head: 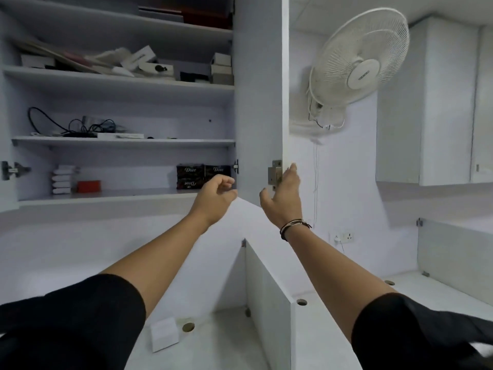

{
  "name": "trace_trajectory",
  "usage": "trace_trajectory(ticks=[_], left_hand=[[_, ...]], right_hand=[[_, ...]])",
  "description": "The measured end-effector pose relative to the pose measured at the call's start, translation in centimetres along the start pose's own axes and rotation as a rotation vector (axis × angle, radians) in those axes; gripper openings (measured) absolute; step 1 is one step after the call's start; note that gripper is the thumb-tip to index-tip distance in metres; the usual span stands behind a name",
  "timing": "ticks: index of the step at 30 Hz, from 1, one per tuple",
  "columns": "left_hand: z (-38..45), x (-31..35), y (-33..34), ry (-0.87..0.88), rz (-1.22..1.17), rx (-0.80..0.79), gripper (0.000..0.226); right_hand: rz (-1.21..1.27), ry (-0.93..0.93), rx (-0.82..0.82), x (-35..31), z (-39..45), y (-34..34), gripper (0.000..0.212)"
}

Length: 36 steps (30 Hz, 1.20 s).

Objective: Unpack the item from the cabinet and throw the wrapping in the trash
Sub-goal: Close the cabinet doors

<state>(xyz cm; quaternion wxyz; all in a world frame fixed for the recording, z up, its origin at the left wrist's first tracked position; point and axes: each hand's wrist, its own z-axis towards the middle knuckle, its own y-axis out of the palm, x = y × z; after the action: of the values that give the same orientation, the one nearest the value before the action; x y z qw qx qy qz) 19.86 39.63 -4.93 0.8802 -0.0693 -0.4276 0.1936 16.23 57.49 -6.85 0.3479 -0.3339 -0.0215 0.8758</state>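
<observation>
The wall cabinet stands open, its right door (258,102) swung out towards me. On the bottom shelf (106,194) sit black Dove boxes (190,174), stacked at the right end. My left hand (216,194) hovers just below and in front of those boxes, fingers loosely curled, holding nothing. My right hand (284,193) rests with spread fingers against the door's free edge, beside the metal lock plate (275,173). A dark cord bracelet circles that wrist.
A stack of white packets (62,180) and a red box (89,186) lie at the shelf's left. Cables fill the shelf above. A wall fan (357,65) hangs right of the door. Below is a white desk with a partition (266,295) and a small white box (164,333).
</observation>
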Motion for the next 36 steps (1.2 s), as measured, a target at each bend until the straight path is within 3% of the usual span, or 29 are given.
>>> trace_trajectory(ticks=[3, 5, 8, 10, 14, 18, 22, 25, 31, 36], left_hand=[[0.3, 0.5, 1.4, 0.001, -0.097, -0.017, 0.040], [0.6, 0.0, 1.1, 0.030, -0.136, 0.001, 0.057], [1.6, -1.4, -0.5, 0.099, -0.112, 0.096, 0.071], [3.1, -3.0, -1.9, 0.127, -0.038, 0.208, 0.075], [6.5, -8.1, -6.3, 0.106, 0.189, 0.405, 0.079], [10.8, -14.7, -12.1, 0.238, 0.504, 0.503, 0.086], [14.3, -20.7, -15.6, 0.271, 0.881, 0.483, 0.067], [16.9, -24.5, -17.1, 0.277, 1.057, 0.439, 0.068], [20.0, -28.6, -18.1, 0.283, 1.201, 0.361, 0.070], [19.3, -30.5, -18.8, 0.182, 1.302, 0.225, 0.076]], right_hand=[[0.089, 0.038, 0.054, -0.1, -0.4, 1.6, 0.089], [0.167, -0.052, 0.109, -0.5, -1.4, 3.2, 0.083], [0.428, -0.266, 0.002, -0.5, -2.4, 6.6, 0.073], [0.497, -0.296, -0.103, -0.8, -1.9, 10.5, 0.070], [0.337, -0.337, -0.285, -2.0, 0.1, 19.5, 0.071], [0.188, -0.388, -0.264, -2.7, 2.7, 28.3, 0.082], [-0.011, -0.365, -0.267, -3.1, 4.2, 34.1, 0.091], [-0.100, -0.343, -0.235, -3.3, 5.0, 37.2, 0.090], [-0.251, -0.310, -0.200, -3.3, 6.6, 41.2, 0.088], [-0.365, -0.313, -0.307, -3.2, 7.0, 41.9, 0.091]])
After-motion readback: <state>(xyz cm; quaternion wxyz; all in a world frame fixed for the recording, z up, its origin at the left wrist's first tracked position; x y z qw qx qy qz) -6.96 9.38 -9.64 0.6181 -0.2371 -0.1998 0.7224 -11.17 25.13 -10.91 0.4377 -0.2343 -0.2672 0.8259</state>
